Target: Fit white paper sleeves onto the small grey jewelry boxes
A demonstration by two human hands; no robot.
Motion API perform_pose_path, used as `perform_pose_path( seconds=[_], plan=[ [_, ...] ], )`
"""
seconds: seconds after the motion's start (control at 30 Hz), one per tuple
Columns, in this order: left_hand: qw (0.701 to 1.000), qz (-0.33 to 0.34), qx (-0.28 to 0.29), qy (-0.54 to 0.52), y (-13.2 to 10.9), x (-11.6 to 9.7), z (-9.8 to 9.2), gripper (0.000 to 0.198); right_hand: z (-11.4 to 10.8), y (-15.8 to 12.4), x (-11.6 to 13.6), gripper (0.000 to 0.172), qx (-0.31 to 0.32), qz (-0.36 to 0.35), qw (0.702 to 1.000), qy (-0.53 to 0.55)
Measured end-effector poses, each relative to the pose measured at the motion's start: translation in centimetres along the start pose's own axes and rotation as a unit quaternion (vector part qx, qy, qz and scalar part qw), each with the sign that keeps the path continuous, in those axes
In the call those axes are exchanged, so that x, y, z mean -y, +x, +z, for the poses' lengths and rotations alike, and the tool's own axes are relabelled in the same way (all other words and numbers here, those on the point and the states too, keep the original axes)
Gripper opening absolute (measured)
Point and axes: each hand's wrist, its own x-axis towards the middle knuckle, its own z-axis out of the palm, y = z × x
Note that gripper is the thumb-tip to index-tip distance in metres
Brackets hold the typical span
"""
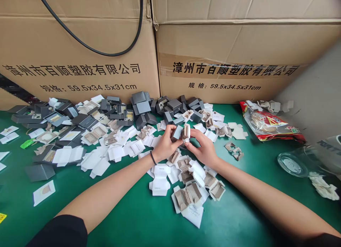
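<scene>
Near the middle of the view, my left hand [167, 144] is closed round a small dark grey box [177, 133]. Just to its right, my right hand [204, 147] pinches a small folded cardboard insert [186, 132], its brown inner side and white edge showing. Box and insert are side by side, very close together; whether they touch is unclear. Below the hands lies a heap of white and brown inserts [188, 195]. More grey boxes [174, 105] are piled behind the hands, and loose white papers [117, 151] spread out to the left.
Large cardboard cartons [80, 37] stand along the back of the green table [125, 211], with a black cable [112, 54] hanging before them. A red plastic bag [269, 122], a glass jar [295, 165] and crumpled tissue [323, 186] lie at the right.
</scene>
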Motion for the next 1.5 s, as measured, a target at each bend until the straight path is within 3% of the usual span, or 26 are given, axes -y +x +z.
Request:
perform_pose_path(
  seconds=[0.23, 0.47, 0.77, 0.97, 1.2, 1.5],
  plan=[
    [0.993, -0.014, 0.088, -0.076, 0.1, -0.4, -0.6, 0.036, -0.2, 0.1, 0.1, 0.019, 0.007, 0.028, 0.999, 0.021],
    [0.989, -0.024, 0.058, -0.132, 0.3, 0.2, -0.4, 0.044, -0.5, 0.2, 0.0, 0.024, 0.012, 0.060, 0.997, 0.052],
    [0.987, -0.001, 0.064, -0.150, 0.5, 1.0, -0.5, 0.059, -0.6, 0.2, -0.1, 0.022, 0.023, 0.050, 0.998, 0.025],
    [0.988, 0.006, 0.066, -0.141, 0.6, 1.4, -0.4, 0.063, -0.9, 0.3, -0.5, 0.019, 0.069, 0.072, 0.995, 0.030],
    [0.988, 0.003, 0.067, -0.142, 0.7, 1.6, -0.5, 0.061, -1.2, 0.3, -0.9, 0.019, 0.089, 0.044, 0.995, 0.009],
    [0.987, -0.031, 0.055, -0.148, 0.5, 1.3, -0.4, 0.060, -1.5, 0.5, -1.3, 0.024, 0.132, -0.055, 0.988, -0.056]
  ],
)
